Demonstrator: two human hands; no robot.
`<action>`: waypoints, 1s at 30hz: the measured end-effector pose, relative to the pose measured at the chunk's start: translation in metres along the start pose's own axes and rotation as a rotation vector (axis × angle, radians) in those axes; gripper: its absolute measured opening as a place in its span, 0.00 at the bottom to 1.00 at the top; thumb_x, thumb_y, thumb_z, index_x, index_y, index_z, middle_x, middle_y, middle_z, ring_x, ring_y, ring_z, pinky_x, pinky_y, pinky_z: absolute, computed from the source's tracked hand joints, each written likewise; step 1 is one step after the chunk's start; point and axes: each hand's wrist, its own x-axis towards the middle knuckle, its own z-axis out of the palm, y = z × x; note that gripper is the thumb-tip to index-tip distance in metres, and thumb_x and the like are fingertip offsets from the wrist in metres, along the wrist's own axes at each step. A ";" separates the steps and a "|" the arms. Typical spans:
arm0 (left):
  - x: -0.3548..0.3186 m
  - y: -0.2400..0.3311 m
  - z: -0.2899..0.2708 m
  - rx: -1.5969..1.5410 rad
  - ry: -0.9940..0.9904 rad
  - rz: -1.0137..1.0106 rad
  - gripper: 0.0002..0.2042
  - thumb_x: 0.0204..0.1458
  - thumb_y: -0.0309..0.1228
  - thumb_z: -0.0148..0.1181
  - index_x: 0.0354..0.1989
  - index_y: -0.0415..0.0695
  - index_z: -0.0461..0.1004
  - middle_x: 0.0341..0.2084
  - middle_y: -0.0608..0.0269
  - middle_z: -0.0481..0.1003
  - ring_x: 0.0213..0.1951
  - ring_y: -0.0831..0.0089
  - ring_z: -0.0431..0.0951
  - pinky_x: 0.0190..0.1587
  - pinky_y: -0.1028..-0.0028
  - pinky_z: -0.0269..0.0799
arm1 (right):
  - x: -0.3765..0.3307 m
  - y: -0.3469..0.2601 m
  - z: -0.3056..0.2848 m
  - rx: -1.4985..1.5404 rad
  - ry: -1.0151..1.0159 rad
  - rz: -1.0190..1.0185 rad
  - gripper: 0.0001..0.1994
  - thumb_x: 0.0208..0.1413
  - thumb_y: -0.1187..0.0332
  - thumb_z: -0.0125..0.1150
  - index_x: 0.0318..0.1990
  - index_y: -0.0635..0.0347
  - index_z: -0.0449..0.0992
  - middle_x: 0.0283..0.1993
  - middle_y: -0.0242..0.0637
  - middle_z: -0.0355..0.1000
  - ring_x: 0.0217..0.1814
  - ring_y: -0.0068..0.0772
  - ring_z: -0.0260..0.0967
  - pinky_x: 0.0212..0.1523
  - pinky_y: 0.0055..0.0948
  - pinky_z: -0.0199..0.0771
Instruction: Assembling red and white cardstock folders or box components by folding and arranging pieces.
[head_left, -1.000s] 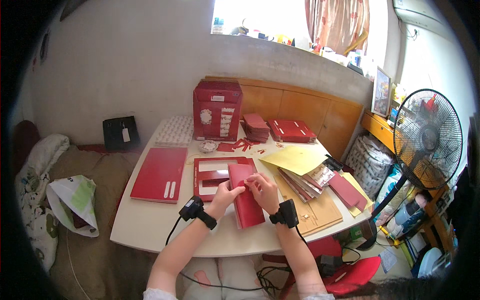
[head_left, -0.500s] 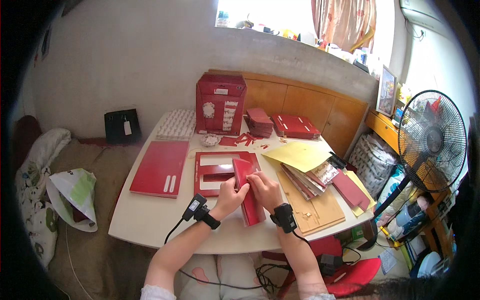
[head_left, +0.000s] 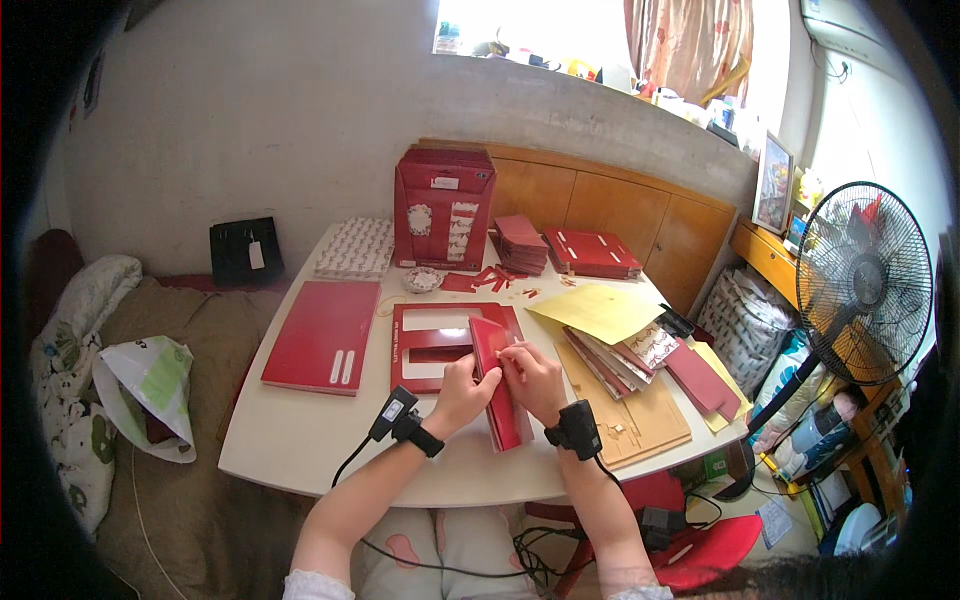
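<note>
White table: both hands, left hand and right hand, grip clamped on one red folded card.

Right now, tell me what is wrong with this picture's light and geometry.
Head view: the window at the top is blown out white, while daylight falls evenly on the white table. Fisheye bends the table's edge and blackens the corners. Both hands, left hand and right hand, and the red folded card stay sharp.

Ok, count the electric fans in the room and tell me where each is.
1. A black standing fan is on the floor at the right, past the table's right end, beside the low wooden cabinet. Others could be out of view.
</note>
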 end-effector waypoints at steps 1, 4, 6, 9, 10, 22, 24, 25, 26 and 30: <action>0.001 0.002 0.000 -0.007 -0.003 0.005 0.11 0.42 0.27 0.51 0.34 0.34 0.71 0.24 0.49 0.73 0.25 0.67 0.75 0.27 0.73 0.69 | 0.000 0.000 -0.001 0.030 0.002 0.033 0.03 0.46 0.74 0.55 0.29 0.62 0.70 0.28 0.38 0.68 0.26 0.38 0.68 0.24 0.28 0.70; 0.000 0.001 0.000 -0.014 -0.005 0.001 0.11 0.42 0.27 0.51 0.34 0.34 0.71 0.24 0.49 0.74 0.24 0.68 0.75 0.27 0.74 0.69 | 0.002 0.001 -0.001 0.061 -0.011 0.095 0.03 0.44 0.76 0.57 0.29 0.62 0.72 0.29 0.39 0.70 0.24 0.34 0.70 0.23 0.24 0.71; 0.000 0.000 -0.001 -0.015 -0.005 -0.007 0.11 0.42 0.27 0.52 0.34 0.34 0.71 0.24 0.49 0.74 0.24 0.68 0.75 0.27 0.74 0.69 | 0.003 -0.002 -0.002 0.069 -0.021 0.122 0.03 0.44 0.76 0.57 0.29 0.62 0.72 0.29 0.38 0.70 0.24 0.33 0.70 0.22 0.24 0.71; 0.000 -0.001 0.000 -0.020 -0.003 -0.014 0.11 0.42 0.28 0.52 0.34 0.34 0.71 0.23 0.50 0.74 0.24 0.69 0.74 0.26 0.74 0.69 | 0.003 -0.002 -0.003 0.094 -0.020 0.139 0.02 0.45 0.75 0.56 0.28 0.62 0.72 0.28 0.38 0.69 0.22 0.33 0.69 0.21 0.24 0.70; 0.000 -0.001 0.000 -0.018 -0.009 -0.033 0.12 0.42 0.28 0.52 0.33 0.34 0.71 0.23 0.50 0.74 0.23 0.69 0.74 0.26 0.74 0.68 | 0.003 -0.002 -0.004 0.112 -0.011 0.130 0.02 0.46 0.74 0.56 0.28 0.62 0.71 0.27 0.38 0.68 0.21 0.34 0.68 0.21 0.25 0.68; 0.002 -0.001 -0.002 -0.015 -0.033 -0.058 0.11 0.41 0.29 0.52 0.31 0.34 0.71 0.20 0.50 0.73 0.22 0.68 0.74 0.26 0.73 0.68 | 0.001 0.001 -0.003 0.159 0.014 0.147 0.03 0.46 0.75 0.56 0.29 0.62 0.70 0.27 0.38 0.67 0.22 0.35 0.68 0.22 0.25 0.68; 0.002 -0.001 -0.002 -0.015 -0.052 -0.080 0.11 0.41 0.29 0.52 0.31 0.34 0.71 0.20 0.50 0.73 0.22 0.68 0.74 0.26 0.73 0.68 | 0.000 0.000 -0.003 0.102 0.015 0.128 0.03 0.45 0.75 0.55 0.29 0.61 0.69 0.27 0.38 0.67 0.23 0.37 0.68 0.23 0.27 0.69; 0.003 -0.001 -0.001 -0.023 -0.048 -0.087 0.11 0.41 0.29 0.52 0.31 0.34 0.71 0.20 0.50 0.73 0.23 0.68 0.74 0.27 0.73 0.68 | 0.000 0.000 -0.003 0.053 0.013 0.109 0.03 0.45 0.75 0.55 0.29 0.61 0.69 0.28 0.39 0.67 0.24 0.39 0.68 0.24 0.29 0.69; 0.002 -0.001 -0.001 -0.030 -0.043 -0.095 0.11 0.41 0.29 0.52 0.31 0.34 0.71 0.20 0.50 0.73 0.23 0.68 0.74 0.27 0.73 0.68 | -0.001 -0.001 -0.005 0.043 0.018 0.110 0.03 0.45 0.75 0.55 0.29 0.61 0.69 0.28 0.39 0.67 0.24 0.39 0.68 0.24 0.29 0.69; 0.002 0.002 -0.005 -0.013 -0.060 -0.118 0.11 0.42 0.28 0.51 0.32 0.34 0.71 0.23 0.50 0.74 0.26 0.67 0.76 0.29 0.73 0.69 | 0.000 -0.005 -0.005 0.053 -0.005 0.094 0.03 0.44 0.74 0.55 0.28 0.60 0.69 0.28 0.39 0.67 0.26 0.42 0.67 0.26 0.32 0.69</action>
